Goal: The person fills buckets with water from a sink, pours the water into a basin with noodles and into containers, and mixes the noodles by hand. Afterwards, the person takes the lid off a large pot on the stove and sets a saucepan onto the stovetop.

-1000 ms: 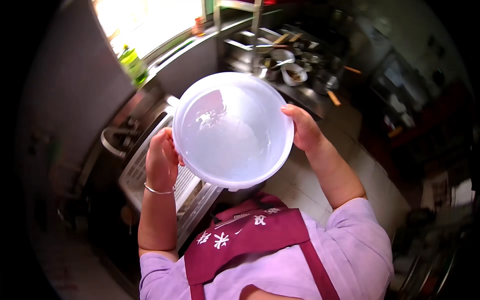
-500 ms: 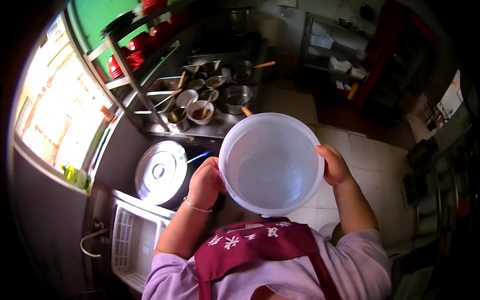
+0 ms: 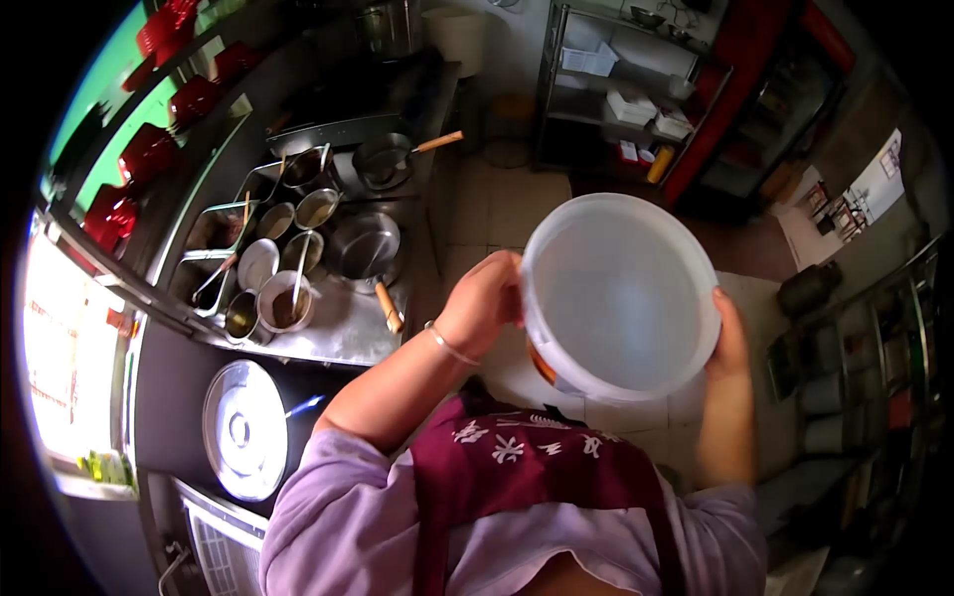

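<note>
A large round translucent plastic bucket (image 3: 621,298) is held up in front of my chest, its wide mouth turned toward me. Nothing shows inside it. My left hand (image 3: 485,300) grips its left side, with the fingers partly hidden behind the wall. On the opposite side my right hand (image 3: 728,333) is closed around the edge, the thumb near the rim. An orange patch shows below the bucket's lower left side; I cannot make out what it is.
To the left, a metal counter (image 3: 343,333) carries bowls, ladles and saucepans (image 3: 366,246). A round metal lid (image 3: 243,429) lies nearer me, beside a white plastic crate (image 3: 224,541). Metal shelving (image 3: 596,99) stands at the back; tiled floor (image 3: 482,209) runs between.
The bucket has moved to the right in view, both hands still on it. My view has turned rightward, so the counter and lid sit further left.
</note>
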`<control>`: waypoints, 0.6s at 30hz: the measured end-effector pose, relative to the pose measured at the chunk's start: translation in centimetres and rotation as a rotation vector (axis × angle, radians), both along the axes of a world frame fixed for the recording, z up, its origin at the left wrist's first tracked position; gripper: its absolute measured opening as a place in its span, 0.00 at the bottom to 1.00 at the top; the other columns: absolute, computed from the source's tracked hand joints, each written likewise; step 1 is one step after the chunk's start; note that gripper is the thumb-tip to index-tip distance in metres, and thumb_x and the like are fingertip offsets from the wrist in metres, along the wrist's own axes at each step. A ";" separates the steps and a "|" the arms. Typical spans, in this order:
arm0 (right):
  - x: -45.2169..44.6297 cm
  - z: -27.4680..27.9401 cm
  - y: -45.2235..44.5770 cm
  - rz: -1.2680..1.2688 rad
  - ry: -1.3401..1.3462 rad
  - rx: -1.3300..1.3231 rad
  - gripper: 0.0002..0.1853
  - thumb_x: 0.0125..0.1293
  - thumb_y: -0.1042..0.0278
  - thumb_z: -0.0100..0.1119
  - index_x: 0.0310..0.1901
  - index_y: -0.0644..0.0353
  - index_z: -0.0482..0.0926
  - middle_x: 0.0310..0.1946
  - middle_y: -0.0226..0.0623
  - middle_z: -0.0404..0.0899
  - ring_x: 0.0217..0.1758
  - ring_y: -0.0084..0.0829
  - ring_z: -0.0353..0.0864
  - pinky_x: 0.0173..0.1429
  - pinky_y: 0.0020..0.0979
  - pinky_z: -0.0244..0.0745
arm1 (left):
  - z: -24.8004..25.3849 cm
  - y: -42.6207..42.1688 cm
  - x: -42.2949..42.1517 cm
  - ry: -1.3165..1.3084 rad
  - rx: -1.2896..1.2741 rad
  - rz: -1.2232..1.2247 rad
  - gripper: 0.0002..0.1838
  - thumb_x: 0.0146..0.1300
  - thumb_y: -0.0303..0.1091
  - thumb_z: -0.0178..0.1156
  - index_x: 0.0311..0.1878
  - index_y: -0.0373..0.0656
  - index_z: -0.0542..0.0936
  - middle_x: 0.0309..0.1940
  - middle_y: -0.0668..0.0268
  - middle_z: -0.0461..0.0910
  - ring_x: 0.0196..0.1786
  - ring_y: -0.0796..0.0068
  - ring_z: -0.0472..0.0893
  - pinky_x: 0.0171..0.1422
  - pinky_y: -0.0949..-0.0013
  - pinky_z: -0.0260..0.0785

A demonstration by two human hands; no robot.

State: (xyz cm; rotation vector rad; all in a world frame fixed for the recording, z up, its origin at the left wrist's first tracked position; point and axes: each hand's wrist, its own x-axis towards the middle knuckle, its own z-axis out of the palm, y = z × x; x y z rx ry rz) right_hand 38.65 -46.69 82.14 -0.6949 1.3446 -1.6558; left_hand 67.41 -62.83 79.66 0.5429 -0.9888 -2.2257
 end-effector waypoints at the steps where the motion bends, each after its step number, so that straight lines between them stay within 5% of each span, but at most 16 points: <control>1: -1.1 0.0 -1.3 -0.014 -0.058 0.031 0.23 0.66 0.52 0.47 0.52 0.64 0.73 0.46 0.39 0.78 0.49 0.32 0.77 0.53 0.33 0.72 | -0.6 -2.1 -1.8 -0.019 0.006 -0.013 0.08 0.60 0.34 0.47 0.35 0.40 0.72 0.23 0.64 0.73 0.22 0.72 0.71 0.27 0.71 0.66; 14: -19.0 -0.3 -26.4 -0.301 -0.120 0.101 0.25 0.66 0.53 0.46 0.55 0.66 0.69 0.50 0.41 0.75 0.51 0.34 0.76 0.52 0.35 0.72 | 0.4 -31.0 -23.8 -0.150 -0.051 -0.157 0.08 0.60 0.35 0.47 0.33 0.42 0.72 0.21 0.67 0.72 0.19 0.77 0.69 0.23 0.75 0.61; 18: -26.5 -0.9 -35.9 -0.187 -0.071 0.120 0.23 0.65 0.54 0.47 0.53 0.66 0.70 0.47 0.40 0.76 0.47 0.32 0.77 0.49 0.34 0.73 | -0.9 -38.8 -29.7 -0.126 -0.059 -0.058 0.08 0.60 0.35 0.47 0.32 0.42 0.72 0.21 0.66 0.72 0.20 0.76 0.68 0.23 0.73 0.60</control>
